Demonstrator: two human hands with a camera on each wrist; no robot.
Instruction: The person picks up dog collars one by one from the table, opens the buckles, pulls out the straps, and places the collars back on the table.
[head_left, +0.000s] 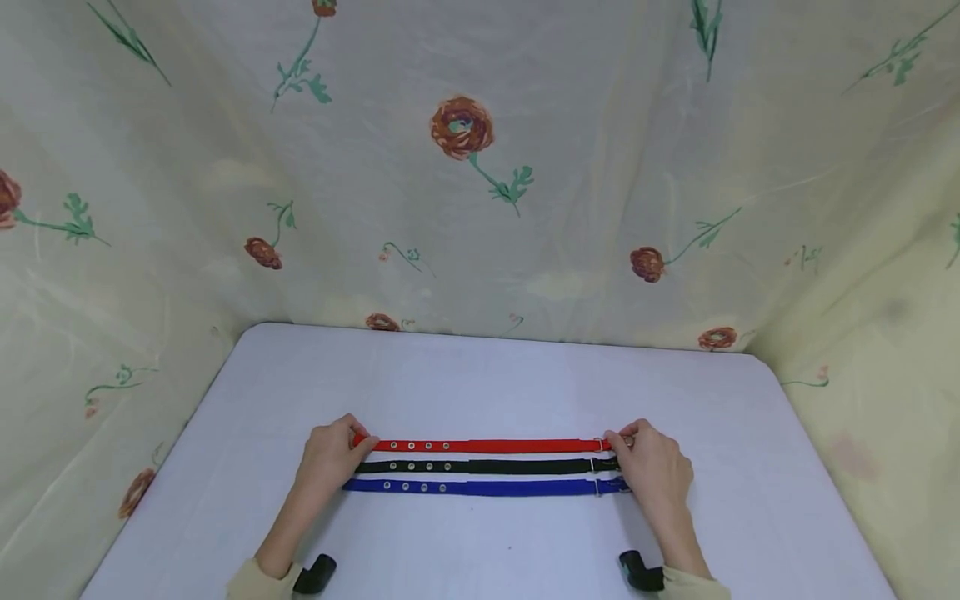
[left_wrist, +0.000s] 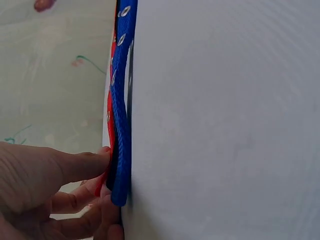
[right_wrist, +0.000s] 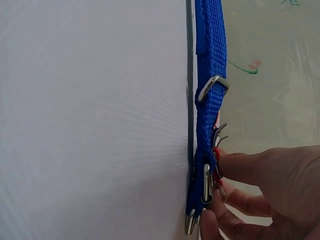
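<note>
Three webbing collars with metal eyelets and buckles lie stretched out side by side, left to right, on the white table. Farthest is the red collar, then a black collar, and nearest a blue collar. My left hand pinches the eyelet tip of the red collar between thumb and fingers. At the other end, my right hand pinches the red collar by its buckle end. In the right wrist view the blue collar's metal loop and rings show close to my fingertips.
The white table stretches around the collars, its far edge against a floral curtain. Black wrist devices sit at both sleeve cuffs near the front.
</note>
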